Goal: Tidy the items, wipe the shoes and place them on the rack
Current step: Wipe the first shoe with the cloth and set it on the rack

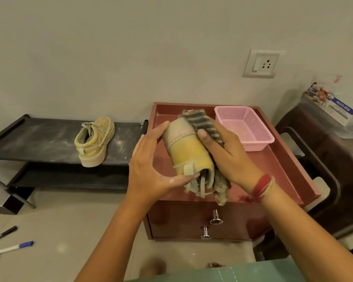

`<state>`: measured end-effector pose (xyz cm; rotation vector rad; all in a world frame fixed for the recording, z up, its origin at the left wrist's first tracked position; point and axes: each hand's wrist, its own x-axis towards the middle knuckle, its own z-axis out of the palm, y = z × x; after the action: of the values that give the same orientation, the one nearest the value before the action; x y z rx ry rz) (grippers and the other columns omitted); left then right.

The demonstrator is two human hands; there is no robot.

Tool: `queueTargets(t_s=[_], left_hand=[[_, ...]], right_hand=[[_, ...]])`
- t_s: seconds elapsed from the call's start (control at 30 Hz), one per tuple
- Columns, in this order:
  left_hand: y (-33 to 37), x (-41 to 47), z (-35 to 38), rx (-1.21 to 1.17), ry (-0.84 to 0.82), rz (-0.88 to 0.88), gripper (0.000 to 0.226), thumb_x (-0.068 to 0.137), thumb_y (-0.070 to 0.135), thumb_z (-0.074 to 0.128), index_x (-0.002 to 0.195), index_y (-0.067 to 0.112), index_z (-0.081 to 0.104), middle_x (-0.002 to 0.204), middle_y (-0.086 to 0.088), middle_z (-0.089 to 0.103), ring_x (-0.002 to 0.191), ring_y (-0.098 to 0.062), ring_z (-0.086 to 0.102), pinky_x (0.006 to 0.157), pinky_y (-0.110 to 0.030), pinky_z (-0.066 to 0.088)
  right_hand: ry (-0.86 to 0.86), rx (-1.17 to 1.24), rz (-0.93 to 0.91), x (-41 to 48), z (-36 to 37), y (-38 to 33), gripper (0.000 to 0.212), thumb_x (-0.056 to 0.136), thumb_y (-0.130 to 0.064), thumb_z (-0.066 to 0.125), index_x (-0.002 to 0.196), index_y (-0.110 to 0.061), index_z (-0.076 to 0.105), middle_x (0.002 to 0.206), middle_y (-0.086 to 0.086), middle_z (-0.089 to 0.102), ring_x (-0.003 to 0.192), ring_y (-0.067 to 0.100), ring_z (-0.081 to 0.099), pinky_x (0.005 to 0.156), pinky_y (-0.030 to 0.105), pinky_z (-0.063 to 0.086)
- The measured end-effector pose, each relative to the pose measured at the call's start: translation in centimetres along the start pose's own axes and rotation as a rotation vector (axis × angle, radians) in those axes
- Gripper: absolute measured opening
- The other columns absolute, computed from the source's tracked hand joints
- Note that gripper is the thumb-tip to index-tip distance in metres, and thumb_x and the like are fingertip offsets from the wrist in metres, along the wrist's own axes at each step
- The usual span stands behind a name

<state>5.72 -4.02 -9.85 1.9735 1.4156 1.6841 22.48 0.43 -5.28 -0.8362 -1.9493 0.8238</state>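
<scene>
1. a yellow shoe (189,153) is held in the air over the red-brown table (281,169), heel end toward 6 o'clock, toe toward 12, its loose laces hanging at the near end.
2. the left hand (151,169) cups the shoe from 9 o'clock, fingers spread along its side and thumb curled under the heel end, so it is closed around the shoe.
3. the right hand (226,151) presses a striped cloth (200,121) against the shoe from 3 o'clock, thumb lying on the yellow upper; it grips both cloth and shoe.
4. part of the cloth sticks out past the toe at 12 o'clock, and another bunch hangs below the right wrist at 6 o'clock.
5. a red thread band (261,186) circles the right wrist.
6. a second yellow shoe (94,141) stands on the top shelf of the black rack (39,139), at 9 o'clock from the hands, heel toward the camera.
7. a pink basket (251,127) sits at the table's far right corner, just beside the right hand at 2 o'clock.
8. the table has two drawers with metal knobs (216,217) on its front.
9. pens (12,248) lie on the floor at 8 o'clock.
10. a wall socket (261,63) is at 1 o'clock.
</scene>
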Motion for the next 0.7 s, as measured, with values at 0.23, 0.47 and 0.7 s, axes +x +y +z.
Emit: queueTargets(t_s=[0.23, 0.47, 0.7], left_hand=[[-1.3, -0.3, 0.5, 0.024, -0.049, -0.023, 0.095, 0.058, 0.053, 0.082, 0.137, 0.022, 0.038, 0.133, 0.007, 0.051, 0.124, -0.014, 0.051, 0.101, -0.056, 0.042], [-1.1, -0.7, 0.7, 0.097, -0.135, -0.003, 0.106, 0.055, 0.050, 0.081, 0.143, 0.018, 0.030, 0.138, 0.010, 0.042, 0.127, -0.008, 0.045, 0.103, -0.042, 0.043], [-0.5, -0.7, 1.3, 0.081, -0.099, -0.083, 0.114, 0.057, 0.066, 0.077, 0.143, 0.009, 0.028, 0.138, -0.002, 0.040, 0.126, -0.014, 0.045, 0.100, -0.038, 0.046]], right_hand=[[-0.071, -0.180, -0.131, -0.9, 0.8, 0.6, 0.045, 0.093, -0.042, 0.044, 0.136, -0.029, 0.046, 0.142, -0.009, 0.047, 0.141, 0.007, 0.026, 0.115, 0.039, 0.025], [-0.082, -0.142, -0.097, -2.0, 1.2, 0.9, 0.049, 0.094, -0.037, 0.044, 0.141, -0.030, 0.033, 0.150, -0.008, 0.035, 0.142, 0.004, 0.022, 0.117, 0.029, 0.021], [-0.030, 0.011, 0.144, -0.4, 0.9, 3.0, 0.040, 0.088, -0.054, 0.042, 0.119, -0.034, 0.057, 0.110, -0.016, 0.064, 0.106, 0.000, 0.058, 0.090, 0.030, 0.044]])
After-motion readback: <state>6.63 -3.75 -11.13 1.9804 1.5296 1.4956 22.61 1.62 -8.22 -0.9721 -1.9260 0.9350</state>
